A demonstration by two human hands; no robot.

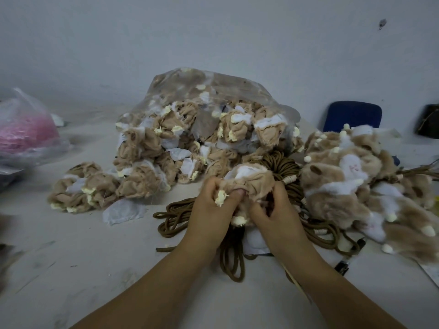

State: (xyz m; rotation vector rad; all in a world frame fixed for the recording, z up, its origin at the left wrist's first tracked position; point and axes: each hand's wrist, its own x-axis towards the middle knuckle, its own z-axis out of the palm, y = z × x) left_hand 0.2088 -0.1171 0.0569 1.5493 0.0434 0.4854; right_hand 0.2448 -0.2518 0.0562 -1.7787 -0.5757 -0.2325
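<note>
Curled fingers of our left hand (211, 205) and right hand (275, 210) pinch the tan plush skin (251, 180), held over the coiled brown cord (285, 167) on the table (71, 257). It looks inside out, though bunched cloth hides the opening. We should work thumbs into the seam and roll the fabric evenly, never yanking. Behind sits the clear bag (180, 86) of similar skins; a furry pile (356, 186) lies right.
</note>
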